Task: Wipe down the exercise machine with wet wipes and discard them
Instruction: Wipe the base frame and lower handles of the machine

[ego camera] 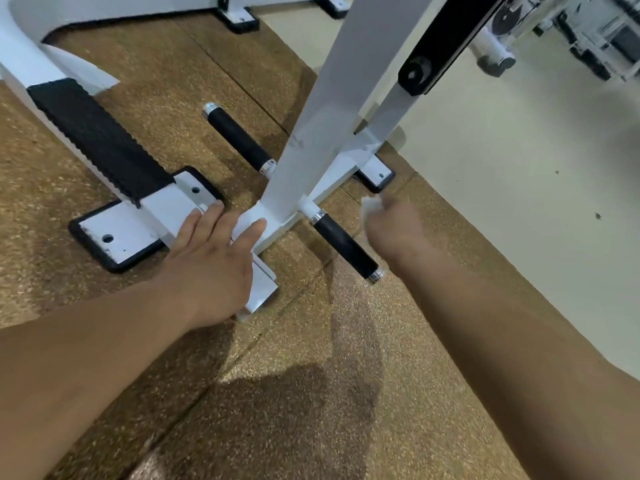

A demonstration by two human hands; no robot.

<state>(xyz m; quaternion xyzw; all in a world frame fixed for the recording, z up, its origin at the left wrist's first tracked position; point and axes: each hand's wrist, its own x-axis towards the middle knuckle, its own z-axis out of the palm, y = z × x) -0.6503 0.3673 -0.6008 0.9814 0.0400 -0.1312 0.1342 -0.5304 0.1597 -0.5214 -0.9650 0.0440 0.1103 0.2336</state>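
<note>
The white exercise machine (322,109) rises from the brown speckled floor, with a slanted white post in the middle of the head view. Black grip handles stick out on both sides of the post's base, one at the far left (239,138) and one at the near right (343,245). My left hand (211,258) lies flat with straight fingers on the white base bracket beside the post. My right hand (394,226) is blurred and holds a crumpled white wet wipe (370,206) just right of the near handle's root.
A black ribbed step pad (100,140) runs along the white beam on the left, ending in a bolted foot plate (114,237). A cream floor (519,174) lies to the right. More machine parts (588,32) stand at the top right.
</note>
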